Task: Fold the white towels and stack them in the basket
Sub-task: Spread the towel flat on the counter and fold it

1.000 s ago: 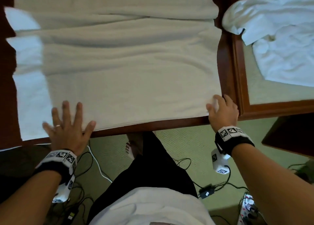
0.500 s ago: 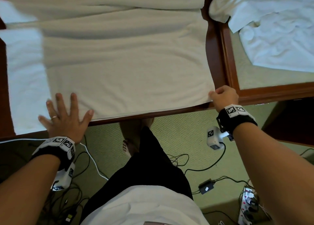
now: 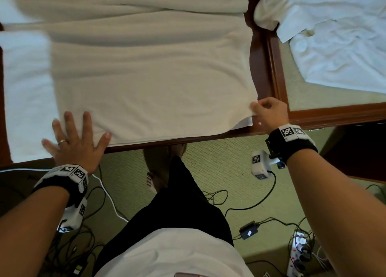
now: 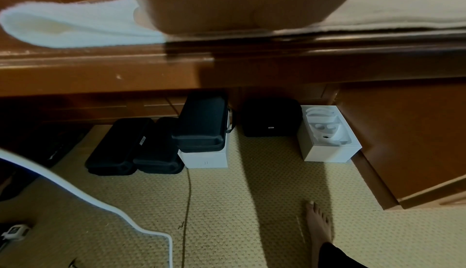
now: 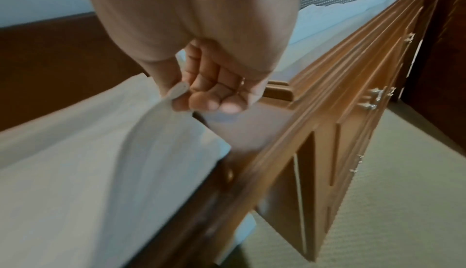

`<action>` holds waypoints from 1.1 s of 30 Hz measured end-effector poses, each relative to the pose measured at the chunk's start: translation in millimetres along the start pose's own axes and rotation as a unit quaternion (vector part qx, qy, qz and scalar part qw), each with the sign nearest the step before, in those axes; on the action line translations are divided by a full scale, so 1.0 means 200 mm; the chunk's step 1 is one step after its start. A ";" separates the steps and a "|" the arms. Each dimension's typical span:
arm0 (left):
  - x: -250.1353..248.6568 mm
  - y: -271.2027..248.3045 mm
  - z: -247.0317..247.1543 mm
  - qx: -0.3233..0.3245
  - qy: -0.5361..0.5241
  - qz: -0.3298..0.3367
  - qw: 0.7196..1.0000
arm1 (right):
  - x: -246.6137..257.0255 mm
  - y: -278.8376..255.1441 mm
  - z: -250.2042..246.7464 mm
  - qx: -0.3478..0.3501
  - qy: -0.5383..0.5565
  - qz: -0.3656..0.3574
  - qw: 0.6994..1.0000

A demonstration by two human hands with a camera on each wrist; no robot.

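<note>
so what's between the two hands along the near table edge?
Only the spread towel: its near hem runs bare from the flat left hand to the right hand pinching its corner. Head view.

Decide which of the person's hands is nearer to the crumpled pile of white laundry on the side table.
Right. The right hand pinches the towel's near right corner, just short of the laundry pile. The left hand lies flat on the towel's far-left near edge.

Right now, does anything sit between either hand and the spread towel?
Nothing visible. The right hand pinches the towel at its near right corner, lifting it slightly; the left hand lies flat, fingers spread, on its near edge.
</note>
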State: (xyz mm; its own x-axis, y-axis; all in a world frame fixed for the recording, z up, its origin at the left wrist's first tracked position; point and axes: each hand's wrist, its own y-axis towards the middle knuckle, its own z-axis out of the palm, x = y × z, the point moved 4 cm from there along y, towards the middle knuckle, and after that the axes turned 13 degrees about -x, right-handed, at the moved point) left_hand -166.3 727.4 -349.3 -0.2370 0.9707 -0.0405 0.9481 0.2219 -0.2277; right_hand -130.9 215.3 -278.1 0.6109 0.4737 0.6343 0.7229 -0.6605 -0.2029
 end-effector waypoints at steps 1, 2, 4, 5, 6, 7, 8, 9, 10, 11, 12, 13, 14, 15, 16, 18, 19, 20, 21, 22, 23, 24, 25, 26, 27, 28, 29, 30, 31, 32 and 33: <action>0.00 0.00 0.00 -0.002 0.001 0.001 1.000 | 0.05 -0.01 0.01 0.021 0.032 -0.004 0.999; 0.00 0.00 0.00 -0.005 0.000 0.001 1.000 | 0.12 -0.03 0.03 0.039 0.063 -0.010 0.997; 0.00 0.00 0.00 -0.009 0.000 0.003 1.000 | 0.27 -0.07 0.08 0.072 0.123 -0.023 0.989; 0.00 0.00 0.00 -0.008 0.000 0.002 1.000 | 0.35 -0.10 0.11 0.097 0.157 -0.028 0.982; 0.01 0.00 0.00 -0.006 0.002 0.000 1.000 | 0.42 -0.13 0.14 0.138 0.191 -0.026 0.971; 0.01 0.00 0.01 -0.003 0.002 -0.003 1.000 | 0.47 -0.17 0.17 0.195 0.231 -0.010 0.953; 0.01 0.00 0.01 -0.003 0.001 -0.005 1.000 | 0.50 -0.20 0.20 0.242 0.263 0.014 0.934; 0.00 0.00 0.00 -0.004 -0.002 -0.006 1.000 | 0.50 -0.22 0.23 0.262 0.276 0.031 0.924; 0.00 0.00 0.00 -0.002 -0.004 -0.007 1.000 | 0.47 -0.22 0.24 0.242 0.240 0.017 0.940; 0.00 0.00 0.00 0.003 -0.005 -0.008 1.000 | 0.40 -0.21 0.25 0.198 0.142 -0.038 0.969; 0.00 0.00 0.00 0.007 -0.004 -0.009 1.000 | 0.31 -0.20 0.24 0.171 -0.010 -0.119 0.978; 0.00 0.00 -0.01 0.005 -0.005 -0.009 1.000 | 0.20 -0.20 0.25 0.167 -0.173 -0.191 0.952; 0.01 0.01 -0.02 -0.005 -0.013 -0.008 1.000 | 0.08 -0.22 0.24 0.174 -0.289 -0.231 0.912; 0.01 0.02 -0.03 -0.022 -0.027 -0.006 0.999 | -0.02 -0.23 0.23 0.172 -0.349 -0.247 0.887; 0.02 0.03 -0.04 -0.039 -0.039 -0.007 0.998 | -0.07 -0.25 0.20 0.152 -0.365 -0.250 0.884; 0.02 0.06 -0.06 -0.058 -0.047 -0.011 0.997 | -0.10 -0.25 0.16 0.078 -0.345 -0.253 0.900; 0.01 0.06 -0.06 -0.060 -0.045 -0.009 0.997 | -0.09 -0.26 0.16 0.061 -0.343 -0.258 0.901; 0.01 0.07 -0.06 -0.061 -0.043 -0.006 0.997 | -0.08 -0.27 0.16 0.067 -0.351 -0.262 0.896; 0.01 0.07 -0.06 -0.063 -0.044 -0.005 0.997 | -0.09 -0.27 0.17 0.088 -0.363 -0.258 0.891; 0.01 0.08 -0.06 -0.066 -0.045 -0.007 0.997 | -0.10 -0.27 0.18 0.107 -0.374 -0.246 0.888; 0.02 0.07 -0.07 -0.069 -0.048 -0.015 0.996 | -0.09 -0.27 0.17 0.109 -0.384 -0.233 0.887; 0.04 0.07 -0.07 -0.071 -0.049 -0.023 0.996 | -0.06 -0.26 0.17 0.095 -0.387 -0.228 0.888; 0.05 0.07 -0.07 -0.074 -0.049 -0.029 0.996 | 0.00 -0.25 0.18 0.069 -0.385 -0.235 0.890; 0.07 0.06 -0.07 -0.075 -0.047 -0.028 0.996 | 0.07 -0.25 0.19 0.039 -0.369 -0.249 0.895; 0.08 0.06 -0.07 -0.074 -0.044 -0.022 0.996 | 0.16 -0.26 0.22 0.010 -0.339 -0.272 0.900; 0.08 0.07 -0.07 -0.071 -0.040 -0.016 0.997 | 0.25 -0.28 0.27 -0.008 -0.300 -0.302 0.905; 0.09 0.07 -0.07 -0.068 -0.034 -0.013 0.997 | 0.33 -0.32 0.33 -0.008 -0.267 -0.327 0.906; 0.09 0.07 -0.07 -0.066 -0.025 -0.013 0.997 | 0.40 -0.37 0.41 0.009 -0.252 -0.343 0.905; 0.10 0.07 -0.06 -0.061 -0.014 -0.017 0.998 | 0.44 -0.41 0.48 0.034 -0.261 -0.346 0.901; 0.10 0.07 -0.06 -0.053 -0.005 -0.022 0.998 | 0.47 -0.45 0.55 0.060 -0.282 -0.340 0.895; 0.10 0.07 -0.05 -0.045 0.002 -0.028 0.999 | 0.48 -0.47 0.60 0.077 -0.305 -0.333 0.889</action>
State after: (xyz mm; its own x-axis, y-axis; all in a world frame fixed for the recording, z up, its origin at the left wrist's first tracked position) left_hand -155.6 751.1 -343.0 -0.2892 0.9569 -0.0259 0.9487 0.2829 -0.1409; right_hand -101.8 392.8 -287.8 0.0581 0.9887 0.1385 0.9968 -0.0497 -0.0631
